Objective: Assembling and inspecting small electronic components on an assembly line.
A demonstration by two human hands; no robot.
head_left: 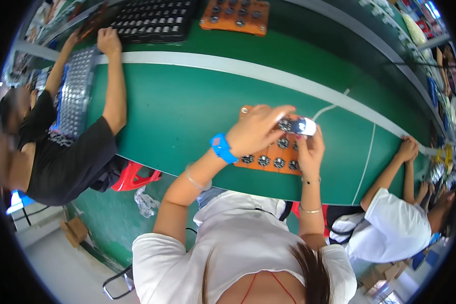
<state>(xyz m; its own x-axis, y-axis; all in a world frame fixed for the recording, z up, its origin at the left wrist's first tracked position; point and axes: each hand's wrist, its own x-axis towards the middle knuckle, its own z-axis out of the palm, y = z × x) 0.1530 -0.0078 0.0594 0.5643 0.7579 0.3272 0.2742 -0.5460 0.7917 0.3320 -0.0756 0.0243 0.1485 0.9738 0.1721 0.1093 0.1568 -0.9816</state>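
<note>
Both my hands meet above an orange tray point(268, 152) that holds rows of small black round parts point(263, 160) with silvery detail. My left hand point(258, 130), with a blue band on its wrist, has its index finger and thumb closed around a black round part point(285, 124). Right beside it, a small glossy silver-white piece point(304, 125) catches the light, gripped in the fingers of my right hand point(311, 149). Whether the two pieces touch is too blurred to tell. My hands hide part of the tray.
Beyond a white rail point(213, 61) stand a second orange tray point(235, 16) and a black tray of small parts point(154, 20). At left a person in black point(81, 157) works by a clear tray point(76, 91); another in white point(397, 223) sits at right. A pale cord point(325, 111) lies ahead.
</note>
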